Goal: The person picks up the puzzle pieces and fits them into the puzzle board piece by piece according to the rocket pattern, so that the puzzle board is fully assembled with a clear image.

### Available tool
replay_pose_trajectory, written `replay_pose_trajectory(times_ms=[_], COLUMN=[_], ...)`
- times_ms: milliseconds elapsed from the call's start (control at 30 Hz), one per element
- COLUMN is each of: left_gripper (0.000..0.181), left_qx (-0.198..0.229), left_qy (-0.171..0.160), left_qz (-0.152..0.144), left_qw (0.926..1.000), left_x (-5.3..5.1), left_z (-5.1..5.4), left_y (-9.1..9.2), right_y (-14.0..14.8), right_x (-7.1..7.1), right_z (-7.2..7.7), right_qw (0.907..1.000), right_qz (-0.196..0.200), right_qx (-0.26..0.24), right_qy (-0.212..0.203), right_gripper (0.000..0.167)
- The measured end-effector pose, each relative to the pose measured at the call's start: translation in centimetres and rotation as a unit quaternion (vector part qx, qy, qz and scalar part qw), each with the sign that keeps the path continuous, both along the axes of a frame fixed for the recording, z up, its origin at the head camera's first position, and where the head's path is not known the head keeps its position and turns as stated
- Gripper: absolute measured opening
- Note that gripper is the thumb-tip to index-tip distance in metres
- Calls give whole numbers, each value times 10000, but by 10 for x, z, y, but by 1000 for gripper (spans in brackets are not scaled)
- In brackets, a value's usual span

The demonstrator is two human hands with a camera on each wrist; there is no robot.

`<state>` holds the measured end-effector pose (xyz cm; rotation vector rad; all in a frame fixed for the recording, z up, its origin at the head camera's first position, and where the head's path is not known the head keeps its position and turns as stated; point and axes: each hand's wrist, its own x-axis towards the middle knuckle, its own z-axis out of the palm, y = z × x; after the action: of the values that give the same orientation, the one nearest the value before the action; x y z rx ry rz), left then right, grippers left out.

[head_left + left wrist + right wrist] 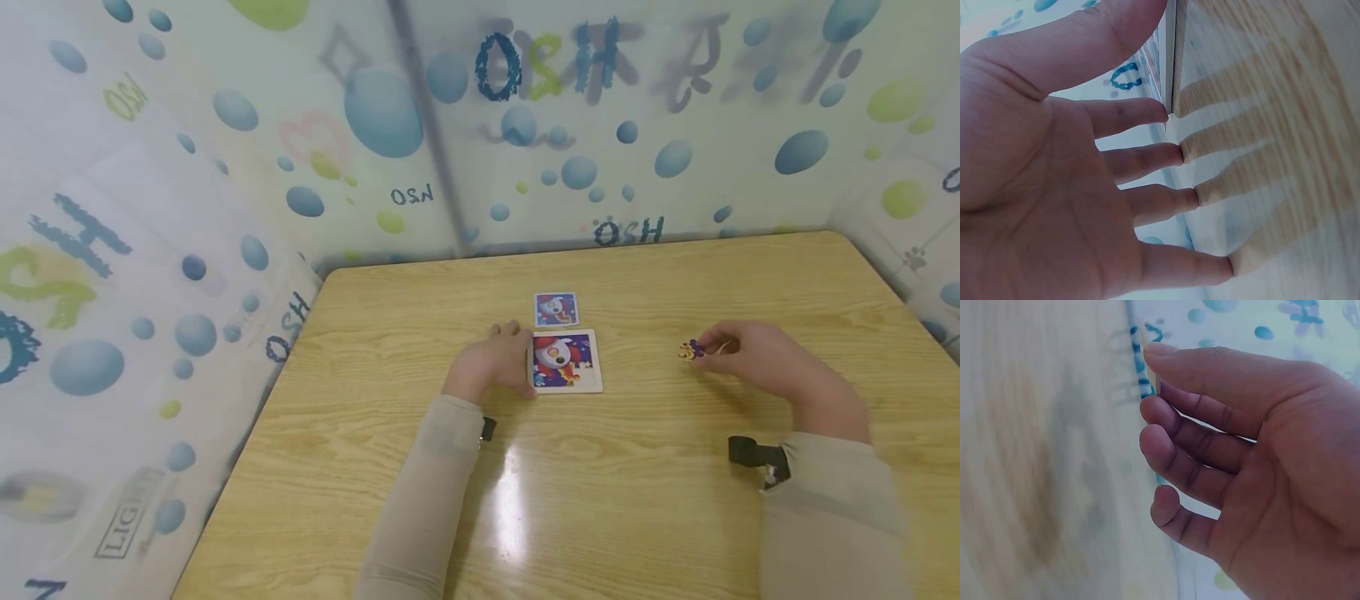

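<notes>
A square jigsaw puzzle tray (pixel 598 375) with a colourful cartoon picture lies on the table, a pale gap at its lower right. My left hand (pixel 498 360) rests at the tray's left edge. In the left wrist view its fingers (pixel 1147 164) are nearly straight, their tips on the tabletop, with the thumb along the tray's side. Off to the right, my right hand (pixel 753 357) pinches a small purple-and-yellow puzzle piece (pixel 687 351) between thumb and forefinger, above the table. Only the piece's thin edge (pixel 1151 370) shows in the right wrist view.
Just behind the tray lies a smaller picture card (pixel 557 309) with a similar design. The wooden table (pixel 637 483) meets a bubble-patterned curtain (pixel 540 179) at the back and left. Dark straps (pixel 757 454) circle both wrists.
</notes>
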<state>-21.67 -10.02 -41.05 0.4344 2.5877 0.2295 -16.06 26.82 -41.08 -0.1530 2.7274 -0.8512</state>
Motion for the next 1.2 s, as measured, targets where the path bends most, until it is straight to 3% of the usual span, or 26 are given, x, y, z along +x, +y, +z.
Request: replay_pose_trajectory(times_ms=[433,867,1200], left_gripper=[107,107,110], left_qx=[106,87,83], left_qy=[-79,-59,-49], left_qz=[144,131,132], left_qw=[9998,9999,9999], left_x=[2,1,0], left_z=[1,0,0], left_y=[-1,0,1], right_y=[-51,-109,-128], right_x=[-13,-20,-21], right_z=[16,5,-4], right_qw=[9992,9954,9924], right_qz=[305,805,844], right_qx=[-261,-512,-777], right_qy=[51,-103,-452], right_gripper=[40,28,25])
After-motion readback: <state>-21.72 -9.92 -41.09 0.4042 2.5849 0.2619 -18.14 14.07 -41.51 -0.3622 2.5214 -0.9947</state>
